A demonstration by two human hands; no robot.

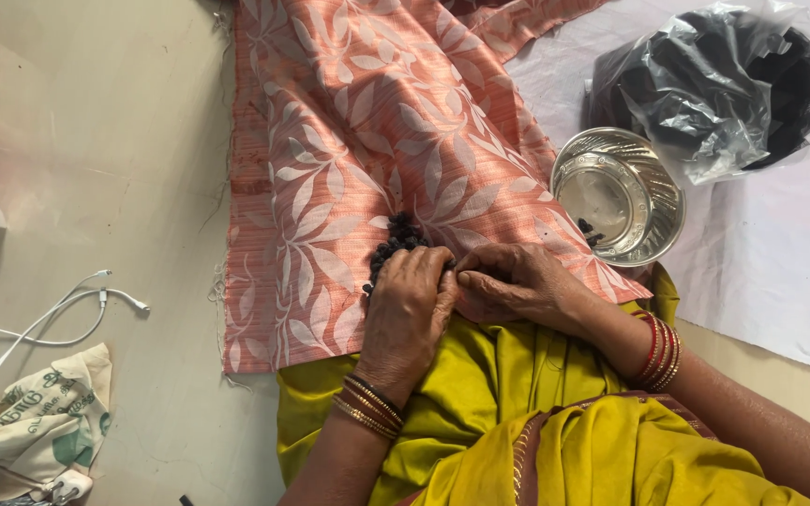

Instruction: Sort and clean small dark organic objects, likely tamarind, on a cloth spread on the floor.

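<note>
A salmon-pink cloth with a white leaf pattern (367,122) lies spread on the floor and over my lap. A small heap of dark round beads (394,245) rests on it. My left hand (409,314), palm down with fingers curled, covers the near side of the heap. My right hand (516,286) lies beside it, its fingertips meeting those of the left at the heap's edge. What the fingertips pinch is hidden. Both wrists carry bangles.
A shiny steel bowl (622,195) with a few dark beads inside stands right of the cloth. Behind it sits a clear plastic bag of black material (716,82) on white paper (780,272). A white cable (58,314) and printed cloth bag (39,426) lie left.
</note>
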